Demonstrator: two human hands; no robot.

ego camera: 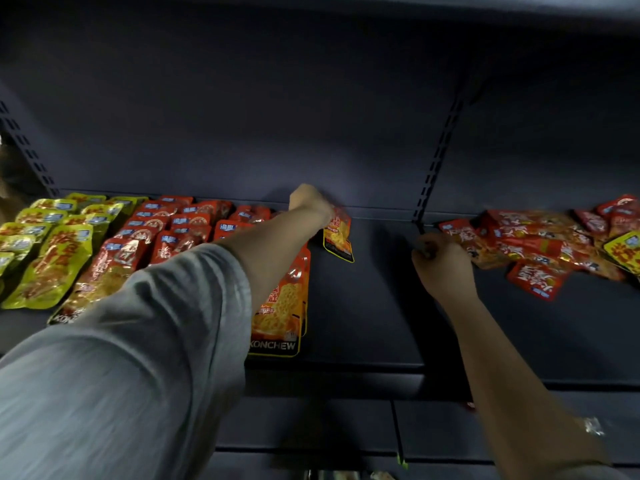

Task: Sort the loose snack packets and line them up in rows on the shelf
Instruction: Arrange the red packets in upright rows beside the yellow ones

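My left hand point(309, 202) reaches to the back of the dark shelf point(363, 299) and grips an orange snack packet point(337, 239) by its top edge, at the far end of a row of orange packets point(280, 306). To the left lie rows of red packets point(173, 226) and yellow-green packets point(48, 244). My right hand point(441, 263) rests at the left edge of a loose pile of red packets point(540, 247), fingers curled; whether it holds a packet is hidden.
A slotted upright point(438, 157) divides the back panel near the pile. A yellow packet point(623, 251) lies at the right edge. Bare shelf lies between the orange row and the pile. A lower shelf edge point(329, 455) shows below.
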